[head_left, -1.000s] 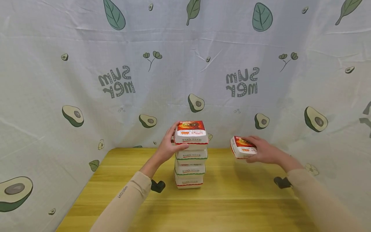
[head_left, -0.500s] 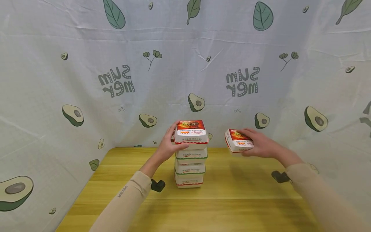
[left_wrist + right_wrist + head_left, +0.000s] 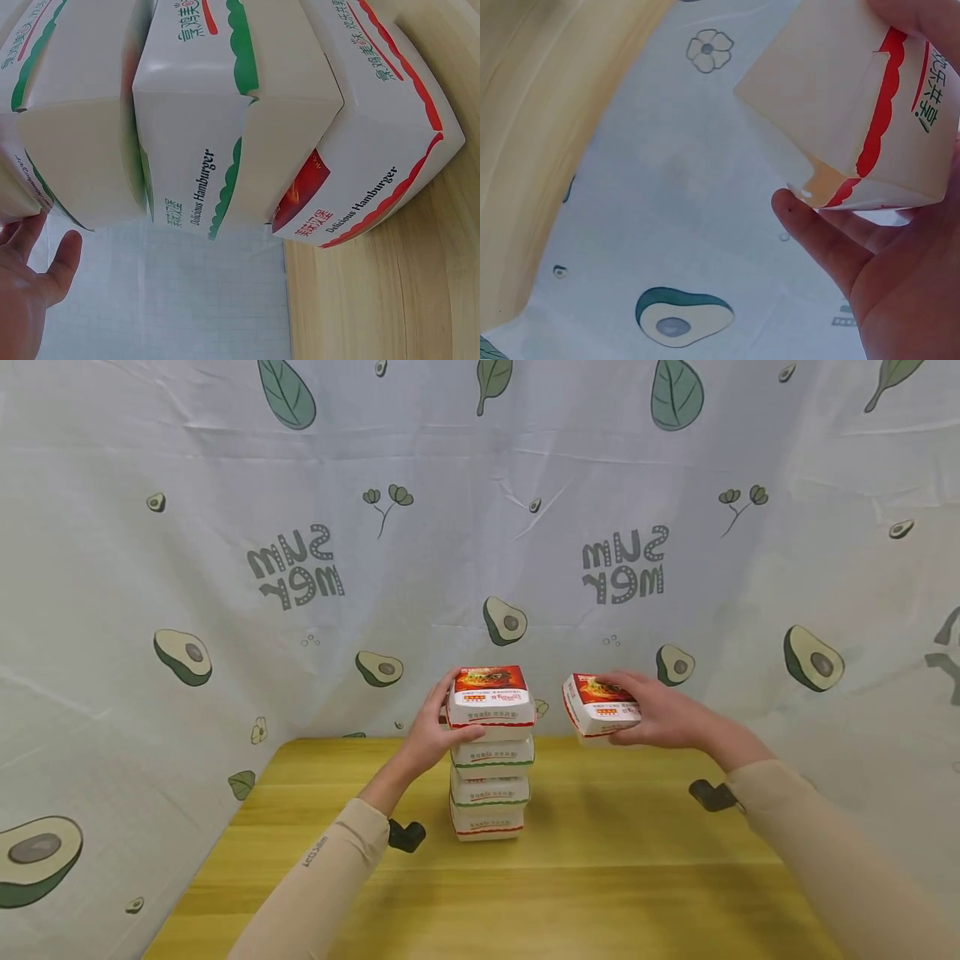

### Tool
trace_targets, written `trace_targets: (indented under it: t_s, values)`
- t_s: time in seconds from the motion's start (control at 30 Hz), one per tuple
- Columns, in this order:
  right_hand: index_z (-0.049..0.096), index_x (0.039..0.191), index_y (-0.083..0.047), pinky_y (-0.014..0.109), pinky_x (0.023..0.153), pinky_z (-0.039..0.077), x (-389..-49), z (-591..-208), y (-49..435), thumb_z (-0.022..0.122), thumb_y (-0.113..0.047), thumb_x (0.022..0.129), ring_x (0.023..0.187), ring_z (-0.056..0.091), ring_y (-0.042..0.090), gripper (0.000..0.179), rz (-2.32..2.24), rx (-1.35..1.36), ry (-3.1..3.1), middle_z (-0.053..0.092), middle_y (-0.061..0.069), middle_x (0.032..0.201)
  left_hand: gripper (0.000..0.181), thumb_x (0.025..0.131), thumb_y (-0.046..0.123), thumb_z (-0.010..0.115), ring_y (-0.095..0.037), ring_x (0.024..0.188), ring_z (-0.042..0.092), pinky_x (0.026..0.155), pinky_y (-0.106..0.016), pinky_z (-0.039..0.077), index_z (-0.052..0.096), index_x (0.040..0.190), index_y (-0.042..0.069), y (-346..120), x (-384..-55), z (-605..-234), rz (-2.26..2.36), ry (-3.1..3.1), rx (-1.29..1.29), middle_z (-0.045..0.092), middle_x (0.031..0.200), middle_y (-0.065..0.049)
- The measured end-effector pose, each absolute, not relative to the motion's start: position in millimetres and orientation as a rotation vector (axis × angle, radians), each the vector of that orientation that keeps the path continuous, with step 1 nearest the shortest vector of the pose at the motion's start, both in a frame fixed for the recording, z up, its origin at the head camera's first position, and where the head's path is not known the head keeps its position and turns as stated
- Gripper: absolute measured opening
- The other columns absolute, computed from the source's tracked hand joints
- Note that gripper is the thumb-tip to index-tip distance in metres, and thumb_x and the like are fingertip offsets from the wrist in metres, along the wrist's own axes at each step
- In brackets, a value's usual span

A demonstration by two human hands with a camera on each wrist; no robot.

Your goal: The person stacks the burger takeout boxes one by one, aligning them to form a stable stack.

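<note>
Several white hamburger boxes are stacked in one column in the head view. The top hamburger box [image 3: 491,714] has a red picture lid, and my left hand [image 3: 429,732] holds its left side with the thumb across the front. Below it come two green-trimmed boxes [image 3: 489,792] and a red-trimmed bottom box [image 3: 486,828]. To the right of the column, my right hand [image 3: 670,714] grips another red-trimmed hamburger box [image 3: 588,710] in the air, apart from the stack and tilted. From the right wrist view, fingers and thumb wrap this box [image 3: 817,105] from its right side.
The column stands on a yellow wood-grain table [image 3: 600,893]. Behind it hangs a pale curtain [image 3: 450,552] printed with avocados and leaves. A black wrist-camera mount [image 3: 407,837] sits by the left sleeve, and another mount [image 3: 711,795] by the right.
My right hand has brought its hamburger box leftward and upward, closer to the stack's top. My left hand stays on the top box. The head view has shifted slightly.
</note>
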State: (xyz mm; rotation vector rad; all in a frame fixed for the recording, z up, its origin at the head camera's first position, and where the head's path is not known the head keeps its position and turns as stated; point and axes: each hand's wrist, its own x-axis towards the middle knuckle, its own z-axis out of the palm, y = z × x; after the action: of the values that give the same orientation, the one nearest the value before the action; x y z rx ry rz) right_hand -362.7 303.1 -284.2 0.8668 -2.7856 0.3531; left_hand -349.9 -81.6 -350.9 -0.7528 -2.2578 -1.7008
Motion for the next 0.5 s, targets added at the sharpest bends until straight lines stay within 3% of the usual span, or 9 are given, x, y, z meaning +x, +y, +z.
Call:
trace_targets:
  t_s: [0.27, 0.5]
  values:
    - [0.035, 0.155, -0.019, 0.057, 0.097, 0.045, -359, -269, 292, 0.084, -0.041, 0.08, 0.124, 0.049, 0.034, 0.092, 0.336, 0.882, -2.771, 0.041, 0.015, 0.153, 0.096, 0.085, 0.03, 0.081, -0.029, 0.131, 0.047, 0.105, -0.052, 0.047, 0.02, 0.159, 0.038, -83, -348, -350, -1.69, -2.264, -0.739, 0.033, 0.153, -0.006]
    - [0.034, 0.156, -0.021, 0.061, 0.097, 0.044, -356, -256, 284, 0.082, -0.039, 0.082, 0.128, 0.046, 0.038, 0.09, 0.317, 0.884, -2.741, 0.037, 0.016, 0.157, 0.098, 0.085, 0.029, 0.08, -0.03, 0.132, 0.046, 0.106, -0.052, 0.045, 0.018, 0.161, 0.033, -81, -349, -349, -1.701, -2.26, -0.758, 0.03, 0.155, -0.008]
